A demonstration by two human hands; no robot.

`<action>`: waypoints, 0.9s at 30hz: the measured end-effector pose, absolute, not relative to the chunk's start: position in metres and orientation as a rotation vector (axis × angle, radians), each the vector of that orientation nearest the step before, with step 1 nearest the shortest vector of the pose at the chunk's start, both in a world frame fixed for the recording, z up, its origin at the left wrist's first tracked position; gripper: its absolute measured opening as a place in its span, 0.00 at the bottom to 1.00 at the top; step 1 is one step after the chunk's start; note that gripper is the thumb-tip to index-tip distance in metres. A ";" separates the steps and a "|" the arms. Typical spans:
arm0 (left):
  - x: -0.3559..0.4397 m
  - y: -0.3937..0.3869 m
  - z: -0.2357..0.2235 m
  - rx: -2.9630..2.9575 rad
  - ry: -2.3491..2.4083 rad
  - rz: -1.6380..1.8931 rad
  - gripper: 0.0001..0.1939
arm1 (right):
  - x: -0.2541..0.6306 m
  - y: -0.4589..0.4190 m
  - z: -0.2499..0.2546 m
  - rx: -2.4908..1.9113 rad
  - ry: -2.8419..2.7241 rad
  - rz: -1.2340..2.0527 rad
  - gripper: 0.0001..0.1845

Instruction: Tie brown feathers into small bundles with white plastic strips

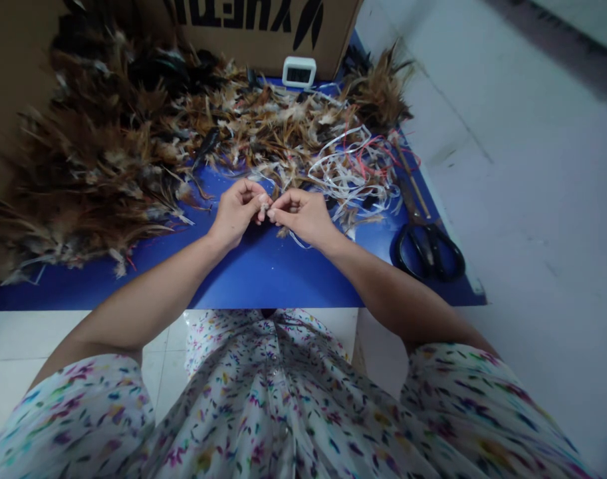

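Observation:
Close together above the front of the blue table, my left hand and my right hand meet at their fingertips. Thumb and forefinger of each are pinched on a small feather, whose pale fluffy end shows between them. A brown feather tip and a thin white ribbon poke out below my right hand; whether they belong to the same piece is hidden. Just beyond my fingers lies a spread of loose brown feathers.
Bunched brown feathers cover the left side. White and red ribbons lie tangled at the right, with black-handled scissors and a thin stick near the right edge. A small white digital clock stands before a cardboard box.

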State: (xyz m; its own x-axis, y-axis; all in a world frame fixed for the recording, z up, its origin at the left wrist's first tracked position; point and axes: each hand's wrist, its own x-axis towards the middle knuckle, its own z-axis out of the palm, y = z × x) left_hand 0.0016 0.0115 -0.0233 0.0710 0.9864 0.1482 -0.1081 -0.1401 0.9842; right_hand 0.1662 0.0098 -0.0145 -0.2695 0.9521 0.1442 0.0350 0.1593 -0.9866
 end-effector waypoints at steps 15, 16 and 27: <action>-0.004 0.011 -0.018 1.235 0.851 1.154 0.30 | 0.175 0.013 -0.003 -0.937 -1.577 1.287 0.19; -0.005 0.011 -0.018 1.238 0.848 1.144 0.31 | 0.175 0.013 -0.003 -0.936 -1.583 1.285 0.21; -0.006 0.009 -0.011 1.203 0.810 1.041 0.35 | 0.175 0.008 0.006 -0.812 -1.649 1.346 0.30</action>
State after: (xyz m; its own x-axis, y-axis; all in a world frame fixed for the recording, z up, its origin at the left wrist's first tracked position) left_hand -0.0057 0.0094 -0.0114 0.3380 0.9406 0.0336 -0.1991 0.0365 0.9793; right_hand 0.1748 0.0079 0.0057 -0.4400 0.8748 0.2027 -0.0231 0.2146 -0.9764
